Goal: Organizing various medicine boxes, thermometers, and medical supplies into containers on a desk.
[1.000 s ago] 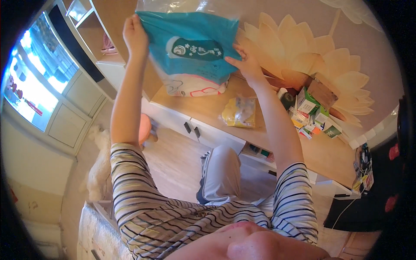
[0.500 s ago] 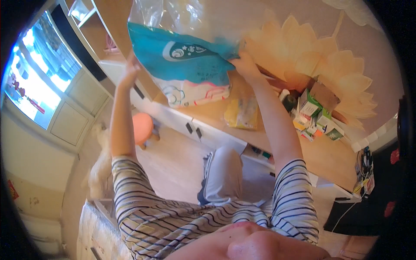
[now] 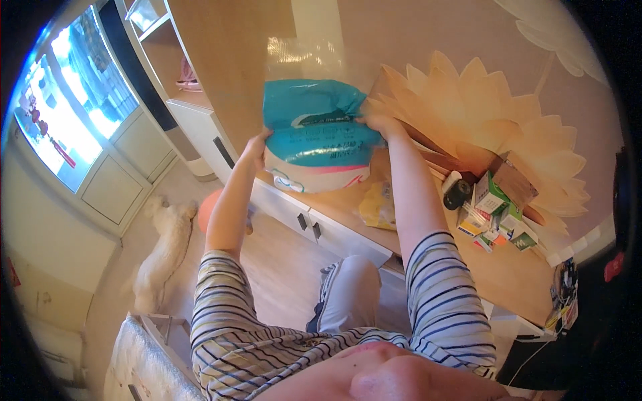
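A large plastic bag [image 3: 317, 144], teal with a white and pink lower part and a clear top, is held up over the wooden cabinet top [image 3: 478, 257]. My left hand [image 3: 257, 146] grips its left edge, fingers closed on the plastic. At the opposite edge, my right hand [image 3: 376, 120] is closed on the teal film. The bag's lower part bulges, and its contents are hidden. Just below my right forearm lies a yellow packet [image 3: 378, 206], partly covered by the arm.
Small green and white boxes [image 3: 491, 197] and a dark round-ended item [image 3: 457, 194] crowd the cabinet's right side. White drawers [image 3: 294, 217] line its front. A pink stool [image 3: 209, 210] and a cream-furred dog [image 3: 164, 247] are on the floor at left. Open shelves [image 3: 160, 53] stand far left.
Both hands have come lower, with the left moving right, closer to the other. The bag's clear top has sunk and folded back, and its teal part now faces me more squarely.
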Motion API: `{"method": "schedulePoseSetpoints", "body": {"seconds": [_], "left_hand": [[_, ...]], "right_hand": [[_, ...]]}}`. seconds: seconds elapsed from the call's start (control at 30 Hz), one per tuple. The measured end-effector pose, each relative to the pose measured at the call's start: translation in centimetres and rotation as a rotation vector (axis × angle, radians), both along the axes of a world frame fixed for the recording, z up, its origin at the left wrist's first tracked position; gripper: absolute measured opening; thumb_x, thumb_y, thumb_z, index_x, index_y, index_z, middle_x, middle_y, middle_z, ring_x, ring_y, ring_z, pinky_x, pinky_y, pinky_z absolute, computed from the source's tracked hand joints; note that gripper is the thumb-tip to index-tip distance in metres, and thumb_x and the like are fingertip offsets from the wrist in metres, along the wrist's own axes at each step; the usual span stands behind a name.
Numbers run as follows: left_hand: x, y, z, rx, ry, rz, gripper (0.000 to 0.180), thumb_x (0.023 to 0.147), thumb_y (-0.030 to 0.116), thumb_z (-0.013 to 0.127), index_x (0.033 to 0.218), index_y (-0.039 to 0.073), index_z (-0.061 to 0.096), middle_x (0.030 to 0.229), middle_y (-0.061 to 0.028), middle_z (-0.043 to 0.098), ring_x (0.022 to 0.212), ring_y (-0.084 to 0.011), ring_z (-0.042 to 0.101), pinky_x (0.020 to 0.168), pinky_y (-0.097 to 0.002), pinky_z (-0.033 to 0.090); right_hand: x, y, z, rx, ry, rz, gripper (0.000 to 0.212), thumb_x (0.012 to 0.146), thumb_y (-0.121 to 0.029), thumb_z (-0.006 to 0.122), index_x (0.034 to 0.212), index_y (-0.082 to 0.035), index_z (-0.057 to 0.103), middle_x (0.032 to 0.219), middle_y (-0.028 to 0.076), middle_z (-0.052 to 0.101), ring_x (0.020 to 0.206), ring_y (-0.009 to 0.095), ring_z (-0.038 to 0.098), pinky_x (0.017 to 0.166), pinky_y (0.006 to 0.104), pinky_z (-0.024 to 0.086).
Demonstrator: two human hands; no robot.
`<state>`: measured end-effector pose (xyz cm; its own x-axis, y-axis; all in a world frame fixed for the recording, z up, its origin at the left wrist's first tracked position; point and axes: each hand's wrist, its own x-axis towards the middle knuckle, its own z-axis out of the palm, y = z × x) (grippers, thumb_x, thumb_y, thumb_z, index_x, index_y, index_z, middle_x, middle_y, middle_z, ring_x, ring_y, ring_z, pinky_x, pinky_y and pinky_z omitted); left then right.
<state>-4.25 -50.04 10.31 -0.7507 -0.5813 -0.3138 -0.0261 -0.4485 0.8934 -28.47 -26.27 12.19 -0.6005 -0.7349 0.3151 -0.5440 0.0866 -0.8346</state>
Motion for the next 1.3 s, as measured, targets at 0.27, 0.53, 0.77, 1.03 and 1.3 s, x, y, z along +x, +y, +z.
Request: {"method": "schedulePoseSetpoints", "body": {"seconds": [0.27, 0.53, 0.77, 1.03, 1.3], "left_hand": [[4.7, -4.5, -0.8, -0.362, -0.044, -0.249, 0.028, 0.088, 0.028, 0.055, 0.104, 0.006, 0.058, 0.08, -0.0032, 0.06, 0.074, -0.0152, 0.06, 0.061, -0.0253, 0.047], [2.0, 3.7, 10.1, -1.996, 0.238, -0.102, 0.055, 0.076, 0.034, 0.068, 0.122, 0.008, 0.052, 0.126, -0.0145, 0.051, 0.112, -0.0334, 0.051, 0.098, -0.0437, 0.036], [-10.5, -1.0, 4.3, -1.091, -0.22, -0.709, 0.072, 0.086, 0.06, 0.048, 0.138, 0.011, 0.041, 0.137, -0.0104, 0.045, 0.121, -0.0202, 0.046, 0.102, -0.0352, 0.035], [-14.1, -8.3, -2.0, -0.376, -0.433, -0.83, 0.049, 0.088, 0.045, 0.052, 0.121, 0.009, 0.057, 0.107, -0.0096, 0.065, 0.09, -0.0212, 0.064, 0.084, -0.0335, 0.05], [-13.0, -10.2, -6.7, -0.213, -0.27, -0.736, 0.056, 0.087, 0.046, 0.054, 0.125, 0.005, 0.052, 0.115, -0.0106, 0.06, 0.101, -0.0197, 0.059, 0.089, -0.0323, 0.047]], "right_hand": [[1.1, 2.5, 2.9, 0.309, -0.233, -0.121, 0.065, 0.081, -0.034, 0.063, 0.134, -0.004, 0.041, 0.129, 0.017, 0.052, 0.114, 0.029, 0.053, 0.092, 0.0374, 0.044], [4.5, 1.3, 5.8, -0.039, 0.464, -0.379, 0.067, 0.08, -0.03, 0.064, 0.135, -0.005, 0.036, 0.12, 0.02, 0.057, 0.108, 0.035, 0.056, 0.091, 0.043, 0.044], [4.6, 1.3, 5.6, -0.172, 0.706, -0.495, 0.06, 0.079, -0.031, 0.065, 0.133, -0.016, 0.044, 0.114, 0.014, 0.06, 0.106, 0.034, 0.055, 0.091, 0.0404, 0.044], [9.1, 2.4, 3.0, 0.101, 1.093, 0.081, 0.076, 0.068, -0.045, 0.073, 0.134, -0.019, 0.044, 0.136, 0.009, 0.045, 0.125, 0.032, 0.04, 0.103, 0.0493, 0.03], [4.4, -2.1, 0.7, 0.608, 0.389, -0.079, 0.089, 0.065, -0.066, 0.066, 0.134, -0.013, 0.046, 0.139, 0.016, 0.04, 0.127, 0.034, 0.039, 0.106, 0.0431, 0.031]]}}
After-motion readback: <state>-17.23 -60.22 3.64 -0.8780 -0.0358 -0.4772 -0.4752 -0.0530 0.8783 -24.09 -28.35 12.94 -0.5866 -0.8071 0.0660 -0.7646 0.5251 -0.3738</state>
